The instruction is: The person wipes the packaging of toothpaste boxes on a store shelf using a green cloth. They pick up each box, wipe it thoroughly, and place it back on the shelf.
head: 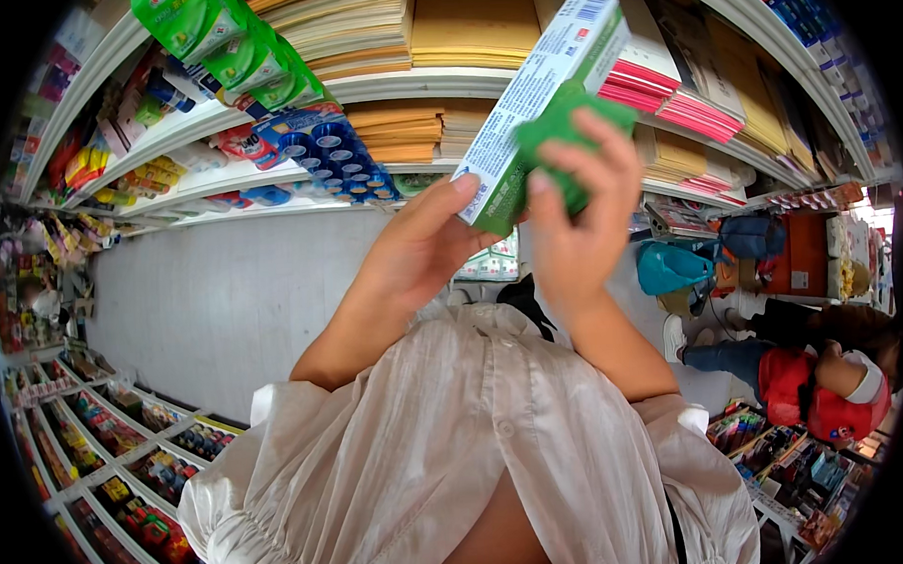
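Note:
My left hand (420, 242) grips the lower end of a long white and green carton (523, 104), shaped like a toothpaste box. Its thumb presses on the white side, which bears printed writing and a barcode. The carton tilts up and to the right before the shelves. In my right hand (587, 225) is a bunched green cloth (558, 122), held against the carton's green side. The hand and cloth are slightly blurred, and the cloth hides part of that side.
White shelves (385, 87) ahead hold stacked envelopes (472, 24). Green packets (227, 55) and blue-capped items (331, 152) hang from them. Low racks (122, 472) of goods stand at left. On the right are a teal bag (671, 267) and a person in red (787, 386).

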Action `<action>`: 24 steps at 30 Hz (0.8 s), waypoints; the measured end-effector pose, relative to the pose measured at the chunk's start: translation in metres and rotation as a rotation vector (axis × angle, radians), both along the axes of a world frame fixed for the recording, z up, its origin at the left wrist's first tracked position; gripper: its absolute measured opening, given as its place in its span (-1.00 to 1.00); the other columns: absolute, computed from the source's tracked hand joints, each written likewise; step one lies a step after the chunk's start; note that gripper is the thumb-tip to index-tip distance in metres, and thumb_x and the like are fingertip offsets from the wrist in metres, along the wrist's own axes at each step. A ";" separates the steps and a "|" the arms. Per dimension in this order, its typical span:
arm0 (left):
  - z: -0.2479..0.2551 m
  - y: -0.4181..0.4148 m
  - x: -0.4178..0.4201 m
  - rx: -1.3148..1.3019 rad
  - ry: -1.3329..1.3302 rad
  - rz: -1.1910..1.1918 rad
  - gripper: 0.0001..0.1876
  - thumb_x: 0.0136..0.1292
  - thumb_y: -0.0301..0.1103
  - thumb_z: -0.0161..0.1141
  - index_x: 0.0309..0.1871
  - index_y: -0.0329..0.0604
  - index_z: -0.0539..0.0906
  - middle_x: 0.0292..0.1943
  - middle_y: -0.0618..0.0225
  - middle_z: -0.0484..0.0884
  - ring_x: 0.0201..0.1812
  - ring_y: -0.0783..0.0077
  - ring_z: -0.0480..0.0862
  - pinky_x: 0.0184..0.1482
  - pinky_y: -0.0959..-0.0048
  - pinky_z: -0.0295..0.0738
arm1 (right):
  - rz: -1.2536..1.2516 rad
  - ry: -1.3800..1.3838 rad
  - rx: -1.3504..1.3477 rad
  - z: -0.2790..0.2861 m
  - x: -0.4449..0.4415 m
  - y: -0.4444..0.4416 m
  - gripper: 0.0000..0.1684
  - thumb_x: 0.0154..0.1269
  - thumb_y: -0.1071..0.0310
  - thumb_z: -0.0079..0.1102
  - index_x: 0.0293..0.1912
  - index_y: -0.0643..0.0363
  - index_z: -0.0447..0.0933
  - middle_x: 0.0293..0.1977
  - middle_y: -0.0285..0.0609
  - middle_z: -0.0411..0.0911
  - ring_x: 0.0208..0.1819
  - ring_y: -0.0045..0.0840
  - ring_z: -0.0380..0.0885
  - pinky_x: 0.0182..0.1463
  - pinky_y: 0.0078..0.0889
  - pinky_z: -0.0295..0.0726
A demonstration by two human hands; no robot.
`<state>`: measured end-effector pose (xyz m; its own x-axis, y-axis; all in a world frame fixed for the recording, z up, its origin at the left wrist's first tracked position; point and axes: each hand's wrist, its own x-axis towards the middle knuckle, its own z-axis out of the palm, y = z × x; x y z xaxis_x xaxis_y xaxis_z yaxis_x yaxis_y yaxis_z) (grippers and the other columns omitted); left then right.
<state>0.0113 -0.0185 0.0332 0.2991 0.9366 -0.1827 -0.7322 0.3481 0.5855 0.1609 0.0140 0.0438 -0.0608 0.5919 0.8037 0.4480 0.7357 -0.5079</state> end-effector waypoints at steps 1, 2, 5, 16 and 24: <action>0.003 -0.001 0.002 -0.040 -0.017 0.030 -0.52 0.39 -0.10 0.10 0.22 -0.24 0.46 0.09 0.26 0.59 0.09 0.39 0.58 0.18 0.32 0.39 | 0.061 -0.056 0.028 -0.004 -0.006 -0.009 -0.72 0.08 0.59 0.21 -0.15 0.17 0.57 0.14 -0.03 0.41 0.14 -0.28 0.42 0.21 -0.32 0.38; 0.003 -0.001 0.001 -0.055 0.016 0.032 -0.54 0.39 -0.10 0.10 0.21 -0.23 0.47 0.07 0.27 0.60 0.08 0.40 0.58 0.16 0.34 0.41 | 0.165 -0.062 0.029 -0.008 -0.009 -0.016 -0.72 0.06 0.61 0.21 -0.18 0.17 0.59 0.09 -0.03 0.44 0.11 -0.28 0.45 0.18 -0.32 0.41; 0.003 -0.002 -0.006 -0.044 0.128 0.035 -0.55 0.39 -0.13 0.09 0.22 -0.22 0.46 0.05 0.29 0.59 0.08 0.43 0.58 0.12 0.40 0.44 | 0.418 -0.041 0.001 -0.020 -0.010 -0.026 -0.68 -0.02 0.67 0.16 -0.22 0.17 0.60 0.03 -0.04 0.48 0.02 -0.27 0.49 0.10 -0.32 0.45; 0.008 0.000 -0.004 0.382 0.534 0.504 -0.43 0.11 -0.63 0.29 0.20 -0.33 0.34 0.06 0.19 0.52 0.11 0.43 0.53 0.13 0.44 0.44 | 0.571 0.891 -0.766 -0.029 0.033 -0.006 -0.62 0.02 0.63 -0.18 -0.10 0.27 0.39 -0.01 -0.07 0.43 0.00 -0.41 0.45 0.17 -0.32 0.43; 0.006 -0.006 0.004 0.595 0.725 0.677 -0.33 -0.01 -0.61 0.39 0.21 -0.28 0.35 0.06 0.19 0.45 0.11 0.37 0.54 0.11 0.40 0.50 | 0.159 0.973 -0.527 -0.010 0.064 0.012 -0.60 0.16 0.62 -0.15 0.04 0.29 0.34 0.01 -0.07 0.41 0.05 -0.43 0.45 0.17 -0.34 0.46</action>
